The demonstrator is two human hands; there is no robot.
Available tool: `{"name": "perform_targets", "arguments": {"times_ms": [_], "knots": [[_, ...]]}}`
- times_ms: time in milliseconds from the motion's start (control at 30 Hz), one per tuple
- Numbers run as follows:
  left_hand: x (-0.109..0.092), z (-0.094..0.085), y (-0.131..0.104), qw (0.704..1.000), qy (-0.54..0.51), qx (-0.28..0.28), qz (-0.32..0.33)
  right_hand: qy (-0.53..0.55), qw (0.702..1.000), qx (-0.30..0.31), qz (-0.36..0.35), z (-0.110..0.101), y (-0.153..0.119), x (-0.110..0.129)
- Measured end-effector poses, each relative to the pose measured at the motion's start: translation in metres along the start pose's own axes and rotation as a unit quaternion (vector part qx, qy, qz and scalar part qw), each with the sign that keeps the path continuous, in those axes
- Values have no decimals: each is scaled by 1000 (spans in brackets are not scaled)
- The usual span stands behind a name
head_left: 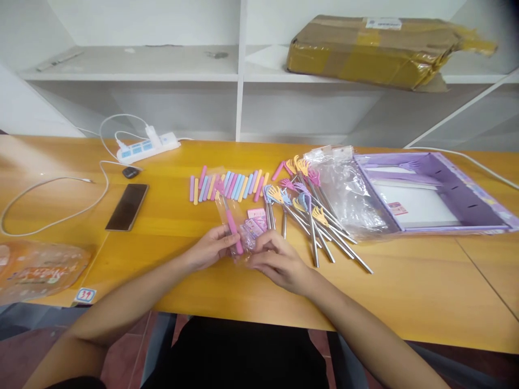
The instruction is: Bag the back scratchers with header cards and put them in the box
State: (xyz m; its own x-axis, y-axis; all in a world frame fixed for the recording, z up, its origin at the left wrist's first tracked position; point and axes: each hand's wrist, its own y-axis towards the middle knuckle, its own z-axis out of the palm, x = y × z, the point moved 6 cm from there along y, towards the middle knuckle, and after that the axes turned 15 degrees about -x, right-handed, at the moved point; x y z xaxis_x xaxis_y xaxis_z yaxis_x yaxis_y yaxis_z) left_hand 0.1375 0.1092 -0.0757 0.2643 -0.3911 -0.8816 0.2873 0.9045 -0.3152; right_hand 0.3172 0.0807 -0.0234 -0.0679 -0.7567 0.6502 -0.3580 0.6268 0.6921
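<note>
A pink back scratcher (231,219) with a metal rod lies inside a clear plastic sleeve. My left hand (214,247) is closed on it near the pink handle end. My right hand (279,262) pinches near the sleeve's lower end; what its fingertips hold is too small to make out. Small pink printed cards (256,221) lie just beyond my hands. Behind them is a row of pastel handles (231,185). To the right, several metal rods with hand-shaped heads (320,216) are heaped.
Clear plastic bags (340,189) lie beside a purple box (438,216) holding a purple scratcher. On the left are a phone (127,207), a power strip (148,149) with cables, and an orange-printed bag (44,272). A taped carton (377,51) rests on the shelf.
</note>
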Motion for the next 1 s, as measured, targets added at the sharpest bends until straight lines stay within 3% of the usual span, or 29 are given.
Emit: {"name": "perform_targets", "arguments": {"times_ms": [100,267,433,567,767,867,1000], "knots": [[4,6,-2,997,56,36,25,-28,998,-55,11,-3,3,0],[5,10,-7,993,94,54,45,-53,996,-56,40,0,8,-5],[5,10,-9,991,123,26,54,-70,993,-65,63,-1,6,-10],[7,10,-10,989,136,10,51,-73,986,-80,129,-1,2,-23],[4,13,-10,981,183,47,49,-6,965,-15,260,6,-5,-38],[2,12,-9,981,184,41,42,37,956,-23,291,5,-5,-39],[2,15,-10,985,153,72,34,123,923,14,365,13,-10,-41]]}}
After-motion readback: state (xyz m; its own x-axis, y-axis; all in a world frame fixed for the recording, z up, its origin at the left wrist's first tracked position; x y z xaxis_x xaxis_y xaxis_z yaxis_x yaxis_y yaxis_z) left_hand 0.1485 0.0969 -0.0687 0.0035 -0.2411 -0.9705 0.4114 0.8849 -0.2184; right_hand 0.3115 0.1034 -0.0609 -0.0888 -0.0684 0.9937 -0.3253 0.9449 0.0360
